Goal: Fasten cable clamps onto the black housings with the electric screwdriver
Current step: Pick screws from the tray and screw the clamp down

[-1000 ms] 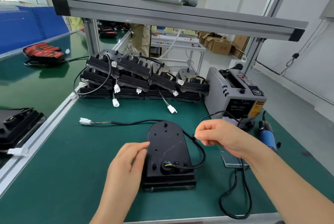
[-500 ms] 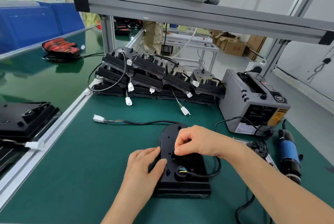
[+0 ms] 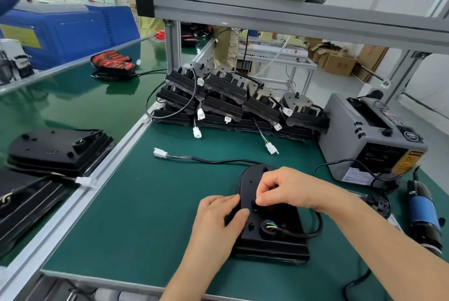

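Note:
A black housing [image 3: 274, 235] lies flat on the green mat in front of me. Its black cable [image 3: 218, 161] runs off to the left and ends in a white connector [image 3: 160, 153]. My left hand [image 3: 218, 220] rests against the housing's left edge, fingers laid on it. My right hand [image 3: 284, 190] hovers over the housing's middle with fingertips pinched together on a small black part, hard to make out. The electric screwdriver [image 3: 424, 218], blue and black, lies on the mat at the far right, apart from both hands.
Several stacked black housings [image 3: 233, 104] with dangling white connectors stand at the back. A grey tape dispenser [image 3: 371, 140] sits at the right. More housings [image 3: 58, 147] lie on the conveyor to the left, past an aluminium rail [image 3: 102, 167]. A shelf beam runs overhead.
My right hand came in from the right, where it held the cable, and now pinches over the housing's middle. The left hand stays on the left edge. The camera shifted left.

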